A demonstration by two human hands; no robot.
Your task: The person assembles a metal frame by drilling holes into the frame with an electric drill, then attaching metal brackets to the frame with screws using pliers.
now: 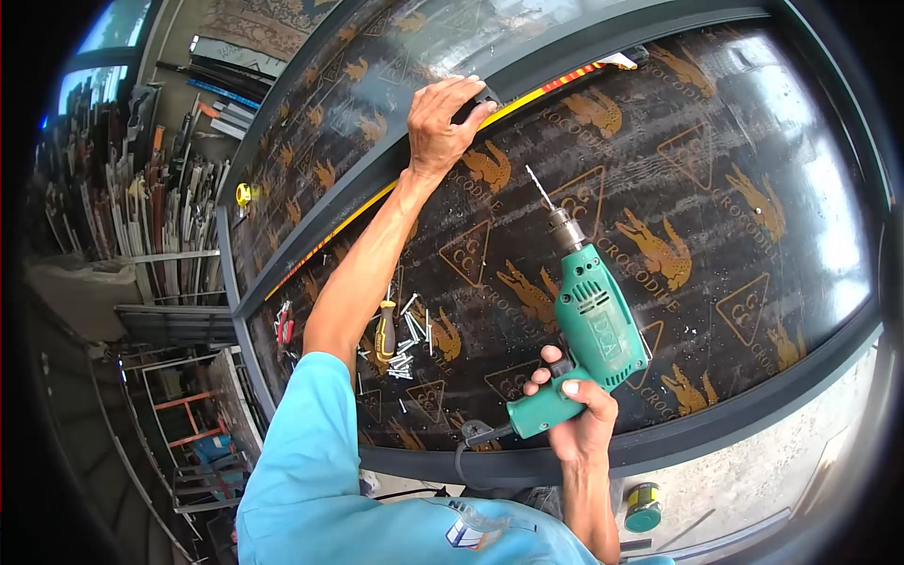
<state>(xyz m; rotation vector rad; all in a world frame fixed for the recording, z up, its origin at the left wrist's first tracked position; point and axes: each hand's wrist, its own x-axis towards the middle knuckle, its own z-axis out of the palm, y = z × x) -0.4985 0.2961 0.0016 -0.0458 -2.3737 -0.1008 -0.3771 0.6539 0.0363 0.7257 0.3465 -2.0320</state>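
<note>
My right hand (582, 414) grips the handle of a green electric drill (599, 325), its thumb and fingers wrapped round it. The drill bit (540, 187) points up and left, clear of the grey frame. My left hand (444, 122) reaches up to the long grey metal bar (363, 168), fingers and thumb closed on a small dark block (485, 97) whose exact kind I cannot make out. A yellow and red measuring tape (556, 85) stretches along that bar, passing beside my left hand.
On the patterned dark board (621, 169) lie a screwdriver (385, 331), several loose screws (412, 328) and red-handled pliers (284, 323). A yellow tape measure case (243, 195) sits at the left edge. Metal lengths (179, 202) stand far left; a green-lidded tin (643, 508) is on the floor.
</note>
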